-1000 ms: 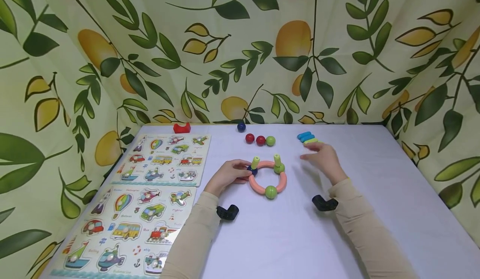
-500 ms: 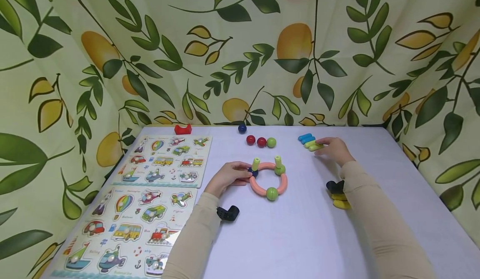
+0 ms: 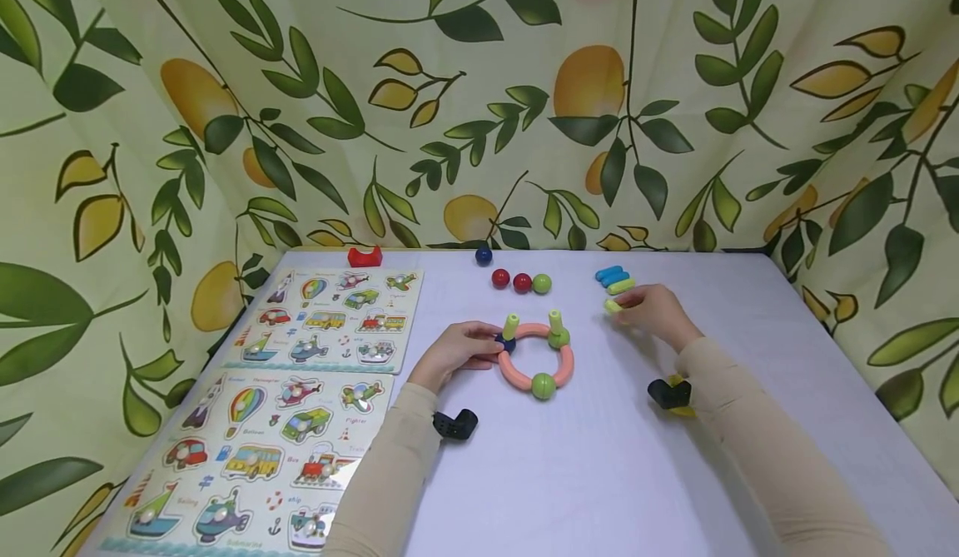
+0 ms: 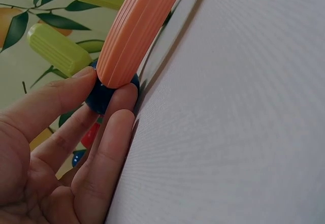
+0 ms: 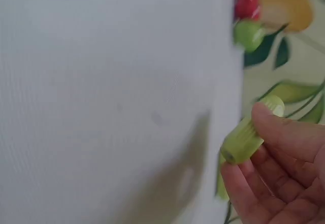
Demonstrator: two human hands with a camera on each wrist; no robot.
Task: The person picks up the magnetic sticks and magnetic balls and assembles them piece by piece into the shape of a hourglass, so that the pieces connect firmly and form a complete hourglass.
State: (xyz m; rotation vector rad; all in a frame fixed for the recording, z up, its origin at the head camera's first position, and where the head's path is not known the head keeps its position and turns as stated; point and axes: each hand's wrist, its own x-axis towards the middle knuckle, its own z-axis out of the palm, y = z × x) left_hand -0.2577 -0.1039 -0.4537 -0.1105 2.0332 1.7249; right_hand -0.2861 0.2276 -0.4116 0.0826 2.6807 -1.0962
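Observation:
A ring of pink curved pieces (image 3: 563, 367) joined by balls lies in the middle of the table. Two light green rods (image 3: 555, 320) stand up from its far balls. My left hand (image 3: 457, 350) pinches the dark blue ball (image 4: 99, 102) on the ring's left, thumb on one side and fingers on the other. To the right of the ring, my right hand (image 3: 655, 314) holds a short light green rod (image 5: 249, 135) between thumb and fingers, above the table. A green ball (image 3: 543, 386) forms the ring's near joint.
Two blue rods (image 3: 613, 276) and another green rod (image 3: 621, 287) lie beyond my right hand. Red balls (image 3: 522, 283), a green ball (image 3: 542, 283) and a blue ball (image 3: 483, 255) sit at the back. Yellow pieces (image 3: 683, 411) lie partly under my right wrist. Picture puzzle boards (image 3: 408, 290) cover the left.
My right hand reached the green rods, took one and drew it left and nearer, away from the others. The left hand stays on the ring's blue ball.

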